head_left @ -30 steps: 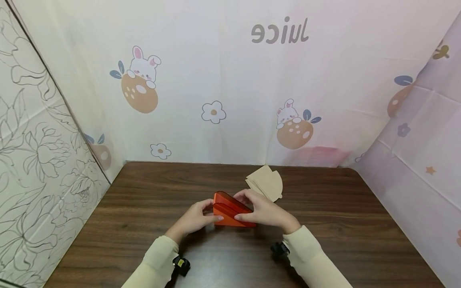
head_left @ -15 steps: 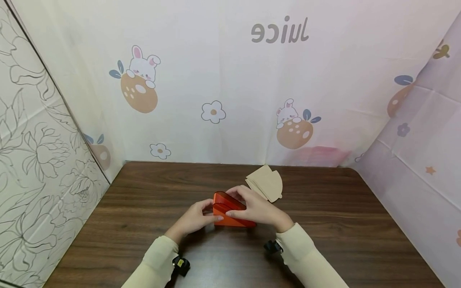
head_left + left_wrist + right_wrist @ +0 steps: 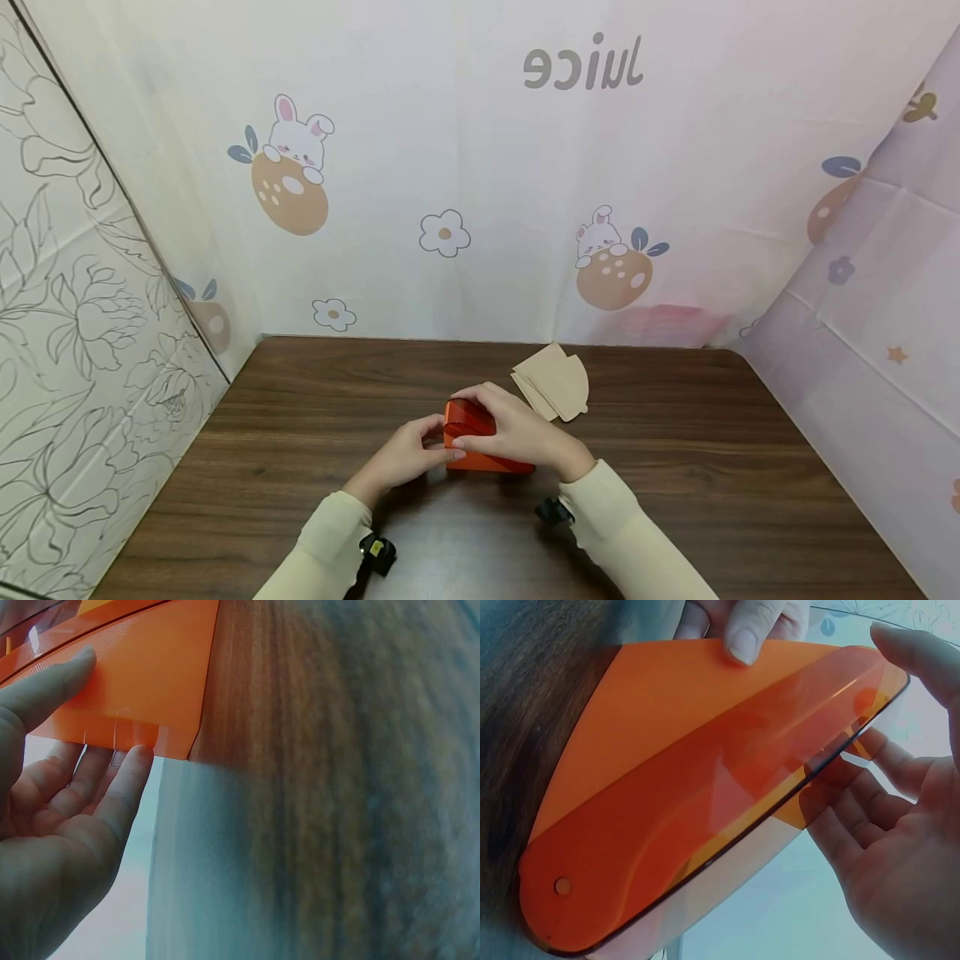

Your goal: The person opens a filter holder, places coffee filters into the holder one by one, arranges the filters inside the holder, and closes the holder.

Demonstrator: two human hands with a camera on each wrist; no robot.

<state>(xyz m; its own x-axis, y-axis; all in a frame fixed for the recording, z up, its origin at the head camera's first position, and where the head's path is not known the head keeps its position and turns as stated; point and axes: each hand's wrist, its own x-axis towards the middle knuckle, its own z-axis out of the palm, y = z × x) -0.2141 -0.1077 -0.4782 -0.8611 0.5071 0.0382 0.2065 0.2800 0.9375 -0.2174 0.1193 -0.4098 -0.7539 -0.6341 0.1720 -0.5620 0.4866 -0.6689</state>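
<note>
A wedge-shaped orange see-through plastic holder (image 3: 480, 462) stands on the table between both hands. In the right wrist view its darker lid-like piece (image 3: 630, 862), with a small round hole at one end, lies along the slanting edge. My left hand (image 3: 401, 457) pinches the holder's left end, thumb on the near face and fingers behind. My right hand (image 3: 525, 429) is curved over the sloping top, thumb in front near the upper left corner, fingers behind it. Several tan coffee filter papers (image 3: 562, 385) lie just beyond the right hand.
The dark wooden table (image 3: 712, 467) runs back to a printed cloth wall (image 3: 375, 167). A line-drawn floral panel (image 3: 82, 333) stands at the left. Black wrist cameras (image 3: 377, 553) hang under both sleeves.
My right hand has slid left along the holder's sloping top, from its right part towards the upper left corner. The left hand, holder and filter papers have stayed in place.
</note>
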